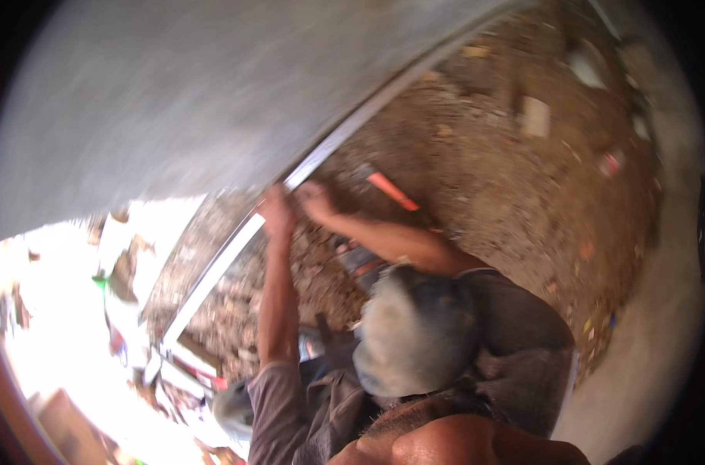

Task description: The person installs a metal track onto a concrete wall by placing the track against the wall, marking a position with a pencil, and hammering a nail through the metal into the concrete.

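A long silver metal bar (pixel 220 267) runs diagonally along the lower edge of a grey wall or slab (pixel 189 93). My left hand (pixel 275 209) is closed around the bar near its middle, hiding part of it. Just right of it, my right hand (pixel 316 200) is curled close against the same stretch of bar; motion blur hides what its fingers pinch, if anything. On the soil right of my right hand lies a tool with an orange handle (pixel 393 191); its dark end is too blurred to name.
Brown soil (pixel 484 186) with rubble spreads to the right, with a pale block (pixel 535 117) in it. A grey concrete strip (pixel 647 271) bounds it. My bent knee (pixel 414 329) rises below my arms. Scattered debris (pixel 127 263) lies in glaring light at the left.
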`<control>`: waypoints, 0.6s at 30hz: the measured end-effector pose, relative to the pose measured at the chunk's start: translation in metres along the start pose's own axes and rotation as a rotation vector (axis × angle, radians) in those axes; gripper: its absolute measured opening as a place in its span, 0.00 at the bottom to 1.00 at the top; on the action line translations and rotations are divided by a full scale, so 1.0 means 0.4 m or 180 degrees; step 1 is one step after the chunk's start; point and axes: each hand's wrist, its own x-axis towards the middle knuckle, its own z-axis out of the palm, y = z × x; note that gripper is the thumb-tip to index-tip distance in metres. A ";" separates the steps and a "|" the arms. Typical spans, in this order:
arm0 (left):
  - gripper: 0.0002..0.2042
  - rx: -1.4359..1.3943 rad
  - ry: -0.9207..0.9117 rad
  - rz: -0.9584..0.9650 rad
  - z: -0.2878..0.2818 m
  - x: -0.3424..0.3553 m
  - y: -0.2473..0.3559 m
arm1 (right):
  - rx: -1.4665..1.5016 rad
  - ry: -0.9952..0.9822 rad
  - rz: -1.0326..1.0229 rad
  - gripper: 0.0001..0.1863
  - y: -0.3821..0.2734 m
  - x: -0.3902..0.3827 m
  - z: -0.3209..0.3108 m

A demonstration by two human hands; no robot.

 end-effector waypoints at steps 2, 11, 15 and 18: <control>0.19 0.0140 0.0180 0.0141 0.009 -0.003 0.045 | -0.0092 -0.0014 -0.0092 0.08 0.041 0.012 -0.044; 0.13 -0.0222 0.0793 0.0310 -0.043 -0.034 0.035 | -0.0873 -0.0582 0.0441 0.18 0.052 0.015 -0.044; 0.13 -0.0210 0.0790 0.0298 -0.035 -0.036 0.045 | -0.0538 -0.0645 0.0388 0.17 0.050 0.016 -0.064; 0.13 -0.0273 0.0715 0.0280 -0.044 -0.037 0.055 | -0.0453 -0.0619 0.0360 0.17 0.039 0.016 -0.068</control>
